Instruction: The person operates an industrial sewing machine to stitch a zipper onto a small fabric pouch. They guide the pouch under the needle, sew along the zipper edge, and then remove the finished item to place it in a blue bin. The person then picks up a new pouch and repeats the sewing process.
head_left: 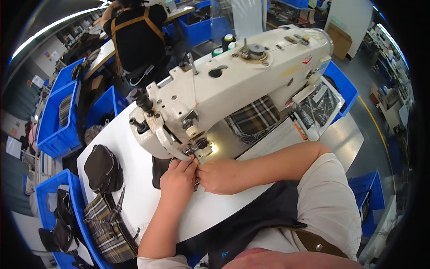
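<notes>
A large off-white sewing machine (179,103) spans the middle of the view. Right by its needle and presser foot (197,150), both my hands meet on a small dark fabric piece (160,172). My left hand (178,178) presses it with fingers bent and close together, its fingertips nearly at the foot. My right hand (220,175) is curled closed against the left one, pinching the edge of the same piece. The fingers cover most of the piece, and its stitching line is hidden.
Left on the white table (206,213) lies a dark pouch (103,168). Plaid fabric pieces (254,119) are stacked under the machine arm, near an orange-handled tool (299,130). A blue bin (45,193) with dark pieces and a plaid bag (109,226) stand left. Another person (139,40) sits beyond.
</notes>
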